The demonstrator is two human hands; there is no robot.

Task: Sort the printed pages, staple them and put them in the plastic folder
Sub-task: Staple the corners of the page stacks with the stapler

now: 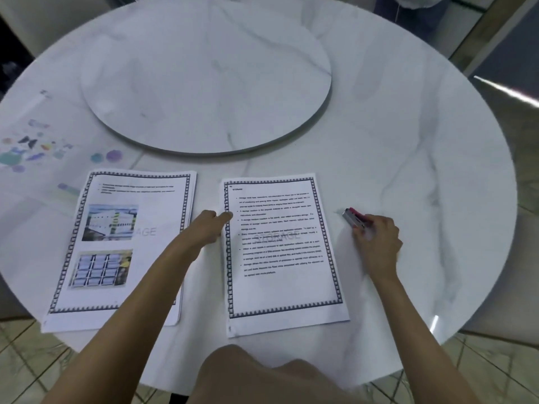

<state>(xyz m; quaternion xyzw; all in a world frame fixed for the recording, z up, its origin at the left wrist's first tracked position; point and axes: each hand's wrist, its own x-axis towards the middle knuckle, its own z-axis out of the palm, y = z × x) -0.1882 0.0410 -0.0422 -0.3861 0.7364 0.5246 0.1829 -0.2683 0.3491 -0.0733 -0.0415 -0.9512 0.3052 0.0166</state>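
Note:
Two sets of printed pages lie side by side near the table's front edge. The left stack [116,246] shows two photos under a few lines of text. The right page [280,249] is all text, headed STORAGE. My left hand [210,227] pinches the left edge of that text page, thumb on top. To the right of the page, my right hand [377,240] grips a small pink and silver stapler [354,218] that rests on the table. A clear plastic folder [38,147] with colourful stickers lies flat at the far left.
The round white marble table [423,158] carries a raised turntable disc [204,77] in its middle. Tiled floor shows beyond the front rim, and my knee [262,374] juts in at the bottom centre.

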